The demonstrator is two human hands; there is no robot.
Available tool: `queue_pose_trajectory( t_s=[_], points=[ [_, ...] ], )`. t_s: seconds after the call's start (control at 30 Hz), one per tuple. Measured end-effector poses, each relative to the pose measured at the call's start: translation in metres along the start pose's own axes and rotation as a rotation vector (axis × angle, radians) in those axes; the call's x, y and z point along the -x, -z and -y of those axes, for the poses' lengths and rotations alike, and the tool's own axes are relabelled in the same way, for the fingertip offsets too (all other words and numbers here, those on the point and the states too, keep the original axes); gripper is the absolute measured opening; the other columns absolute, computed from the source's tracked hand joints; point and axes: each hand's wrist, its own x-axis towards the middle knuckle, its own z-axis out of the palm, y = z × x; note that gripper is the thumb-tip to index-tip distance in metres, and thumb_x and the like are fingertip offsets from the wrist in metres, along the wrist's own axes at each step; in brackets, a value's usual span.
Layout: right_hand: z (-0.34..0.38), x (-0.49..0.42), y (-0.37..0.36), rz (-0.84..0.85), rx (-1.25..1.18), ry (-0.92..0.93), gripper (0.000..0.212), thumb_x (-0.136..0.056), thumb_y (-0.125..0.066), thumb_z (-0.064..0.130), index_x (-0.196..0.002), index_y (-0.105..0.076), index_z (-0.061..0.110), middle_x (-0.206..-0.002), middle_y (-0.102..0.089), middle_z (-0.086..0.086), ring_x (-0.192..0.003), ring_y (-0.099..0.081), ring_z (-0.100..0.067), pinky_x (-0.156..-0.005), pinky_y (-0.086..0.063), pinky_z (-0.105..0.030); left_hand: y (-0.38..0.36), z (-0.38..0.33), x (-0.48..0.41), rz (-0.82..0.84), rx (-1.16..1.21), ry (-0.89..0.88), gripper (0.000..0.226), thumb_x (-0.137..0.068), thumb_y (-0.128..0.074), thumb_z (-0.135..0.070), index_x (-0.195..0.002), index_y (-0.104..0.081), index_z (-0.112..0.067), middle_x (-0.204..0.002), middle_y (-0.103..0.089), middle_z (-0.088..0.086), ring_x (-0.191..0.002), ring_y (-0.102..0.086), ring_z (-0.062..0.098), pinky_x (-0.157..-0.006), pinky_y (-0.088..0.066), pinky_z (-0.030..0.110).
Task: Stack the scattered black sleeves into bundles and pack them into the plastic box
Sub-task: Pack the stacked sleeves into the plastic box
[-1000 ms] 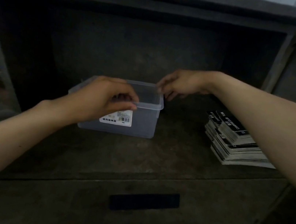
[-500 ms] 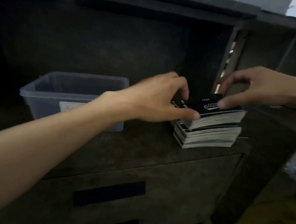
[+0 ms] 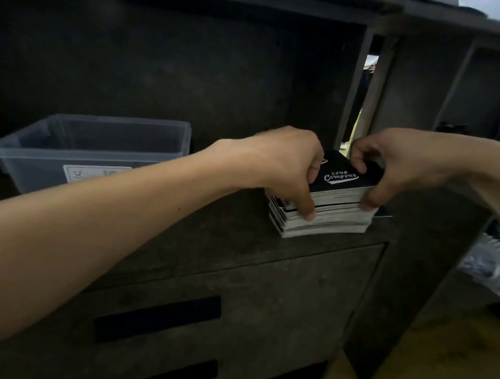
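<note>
box point(image 3: 93, 146): label half hidden behind the left forearm, print too small to read
stack point(image 3: 326, 213): left end covered by left fingers point(image 3: 306, 204)
top sleeve point(image 3: 346, 174): edges under both hands
right shelf items point(image 3: 491, 261): blurred, unidentifiable

Both hands clamped on one stack of black sleeves point(image 3: 324, 207) near the right end of a dark shelf point(image 3: 202, 240): left hand point(image 3: 284, 165) gripping its left side, right hand point(image 3: 388, 164) its right. Clear plastic box point(image 3: 50, 172) well apart to the left, label facing front. Two dark drawer slots point(image 3: 158, 317) below.
</note>
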Motion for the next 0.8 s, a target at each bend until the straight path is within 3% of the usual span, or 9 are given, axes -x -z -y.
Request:
queue_pose_trajectory(
  t_s=[0.2, 0.43, 0.6, 0.7, 0.8],
  points=[
    [0.002, 0.002, -0.006, -0.057, 0.029, 0.034, 0.048, -0.059, -0.091, 0.027, -0.089, -0.053, 0.023, -0.099, -0.066, 0.004, -0.092, -0.063, -0.018, -0.079, -0.054, -0.040, -0.002, 0.000, 0.002, -0.020, 0.005, -0.011, 0.044, -0.058, -0.092, -0.044, -0.083, -0.059, -0.028, -0.087, -0.063, -0.008, -0.077, -0.059, 0.008, -0.057, -0.046, 0.026],
    [-0.001, 0.008, 0.004, -0.058, -0.058, 0.053, 0.045, -0.062, -0.089, 0.019, -0.089, -0.052, 0.020, -0.098, -0.068, 0.004, -0.091, -0.066, -0.012, -0.070, -0.052, -0.027, 0.002, 0.008, 0.002, -0.001, 0.165, -0.009, 0.041, -0.062, -0.090, -0.036, -0.083, -0.056, -0.027, -0.094, -0.065, -0.008, -0.084, -0.062, 0.010, -0.059, -0.048, 0.025],
    [0.014, 0.008, 0.020, -0.129, -0.045, 0.083, 0.045, -0.061, -0.089, 0.022, -0.085, -0.052, 0.025, -0.099, -0.066, -0.001, -0.092, -0.064, -0.022, -0.077, -0.054, -0.044, 0.020, 0.018, 0.007, -0.072, 0.170, -0.018, 0.039, -0.064, -0.088, -0.033, -0.083, -0.056, -0.025, -0.091, -0.065, -0.008, -0.084, -0.063, 0.009, -0.059, -0.048, 0.024],
    [0.028, 0.003, 0.031, -0.158, -0.043, 0.114, 0.043, -0.061, -0.088, 0.023, -0.085, -0.052, 0.022, -0.092, -0.065, -0.001, -0.087, -0.060, -0.028, -0.072, -0.048, -0.040, 0.038, 0.028, 0.014, -0.084, 0.195, -0.013, 0.037, -0.067, -0.087, -0.030, -0.085, -0.055, -0.024, -0.093, -0.067, -0.007, -0.087, -0.065, 0.010, -0.061, -0.051, 0.024],
    [0.046, -0.006, 0.043, -0.136, -0.009, 0.117, 0.043, -0.061, -0.089, 0.026, -0.081, -0.051, 0.023, -0.091, -0.067, -0.005, -0.087, -0.061, -0.031, -0.075, -0.048, -0.045, 0.052, 0.042, 0.022, -0.067, 0.261, -0.001, 0.035, -0.070, -0.086, -0.028, -0.086, -0.056, -0.023, -0.096, -0.069, -0.005, -0.090, -0.066, 0.010, -0.064, -0.052, 0.023]
  ],
)
